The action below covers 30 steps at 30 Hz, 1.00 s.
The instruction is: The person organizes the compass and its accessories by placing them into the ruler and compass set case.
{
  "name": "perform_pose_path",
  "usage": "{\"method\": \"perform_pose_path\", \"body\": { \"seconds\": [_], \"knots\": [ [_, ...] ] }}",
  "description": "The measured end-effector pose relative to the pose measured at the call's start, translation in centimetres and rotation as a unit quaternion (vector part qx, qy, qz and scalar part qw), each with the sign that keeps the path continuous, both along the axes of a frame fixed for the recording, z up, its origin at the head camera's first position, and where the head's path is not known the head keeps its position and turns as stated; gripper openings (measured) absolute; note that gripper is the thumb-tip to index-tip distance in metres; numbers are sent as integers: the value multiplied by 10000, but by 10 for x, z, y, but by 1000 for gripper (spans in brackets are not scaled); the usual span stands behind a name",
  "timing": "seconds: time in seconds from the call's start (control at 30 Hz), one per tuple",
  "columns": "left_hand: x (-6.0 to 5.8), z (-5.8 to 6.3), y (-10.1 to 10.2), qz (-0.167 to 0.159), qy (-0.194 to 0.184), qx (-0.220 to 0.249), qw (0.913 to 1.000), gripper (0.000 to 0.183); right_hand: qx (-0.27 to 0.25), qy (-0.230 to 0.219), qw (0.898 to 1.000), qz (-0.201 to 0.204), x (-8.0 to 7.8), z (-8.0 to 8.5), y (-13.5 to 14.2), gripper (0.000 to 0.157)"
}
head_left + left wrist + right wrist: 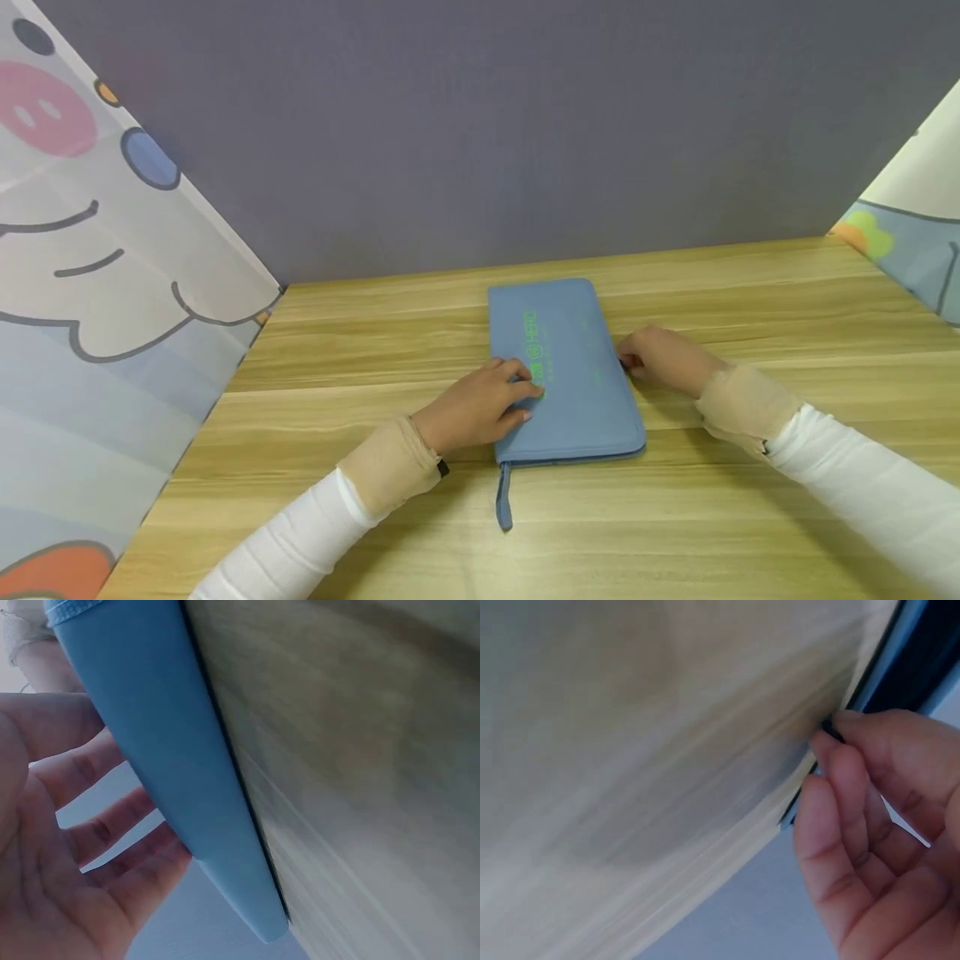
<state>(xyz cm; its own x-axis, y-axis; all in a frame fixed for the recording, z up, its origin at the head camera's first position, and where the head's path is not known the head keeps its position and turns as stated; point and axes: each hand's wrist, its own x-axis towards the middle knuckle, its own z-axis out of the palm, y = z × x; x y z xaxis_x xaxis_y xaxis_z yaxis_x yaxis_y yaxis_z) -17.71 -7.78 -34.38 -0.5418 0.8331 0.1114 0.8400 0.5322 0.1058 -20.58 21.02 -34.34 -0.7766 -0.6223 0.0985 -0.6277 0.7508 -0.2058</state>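
Note:
A flat blue zip case (581,379) with green lettering lies on the table, its wrist strap (504,500) hanging toward me. My left hand (487,404) rests on the case's left side with fingers spread over the cover; the left wrist view shows them reaching across the smooth blue spine (157,712). At the right edge, my right hand (667,358) pinches a small dark tab, apparently the zipper pull (829,727), between thumb and fingers. Beside that hand in the right wrist view, a dark gap (911,667) shows along the case's edge.
The wood-grain table (360,350) stretches out on both sides of the case. A grey panel (525,142) rises behind it. Cartoon-printed sheets (97,333) flank the table at left and right.

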Motion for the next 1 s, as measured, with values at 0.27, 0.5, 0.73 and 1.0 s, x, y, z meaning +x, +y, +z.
{"method": "perform_pose_path", "body": {
  "seconds": [0.27, 0.5, 0.73, 1.0],
  "knots": [
    [2, -1, -2, -109, 149, 109, 9998, 28, -212, -144, 9996, 89, 27, 0, 2, 40],
    [2, 1, -1, -67, 198, -86, 9997, 28, -182, -150, 9997, 78, 46, -2, 2, 45],
    [0, 0, 1, -109, 314, -149, 9993, 29, -190, -177, 9996, 99, 58, -2, 4, 46],
    [1, 0, 0, -38, 289, -263, 9992, 30, -261, -260, 9991, 221, 75, -7, 5, 51]
  ]
}}
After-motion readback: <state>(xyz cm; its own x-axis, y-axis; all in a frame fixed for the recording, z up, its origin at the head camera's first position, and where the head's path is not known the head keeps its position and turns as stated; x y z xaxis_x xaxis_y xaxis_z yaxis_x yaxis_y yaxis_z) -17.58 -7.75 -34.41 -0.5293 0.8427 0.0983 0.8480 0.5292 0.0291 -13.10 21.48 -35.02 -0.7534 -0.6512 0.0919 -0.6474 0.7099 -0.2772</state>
